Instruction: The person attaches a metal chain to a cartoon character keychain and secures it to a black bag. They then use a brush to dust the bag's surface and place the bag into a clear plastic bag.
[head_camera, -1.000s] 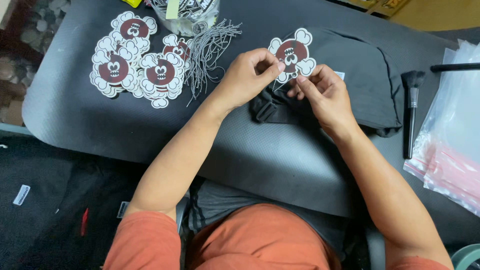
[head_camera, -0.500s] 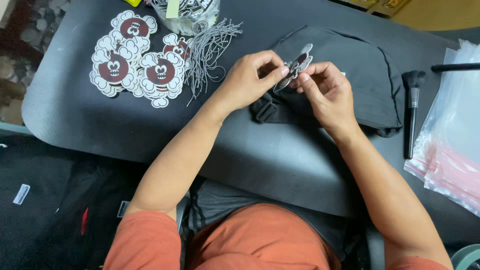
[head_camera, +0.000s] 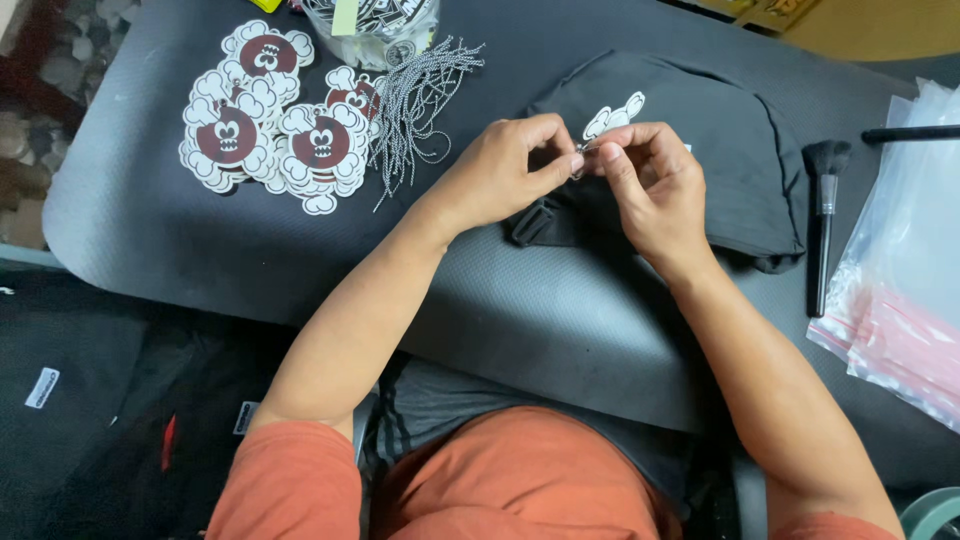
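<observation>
The single head view looks steeply down, close over the grey table (head_camera: 250, 250) from the person's seat.

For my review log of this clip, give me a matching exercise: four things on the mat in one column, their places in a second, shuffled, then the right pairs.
Things:
1. pile of cartoon tags
2. makeup brush
3. clear zip bags
4. single tag

Places:
A. far right edge
B. pinched between left hand and right hand
C. upper left of the mat
D. right of the folded black garment

Pairs: 1-C, 2-D, 3-A, 4-B
</observation>
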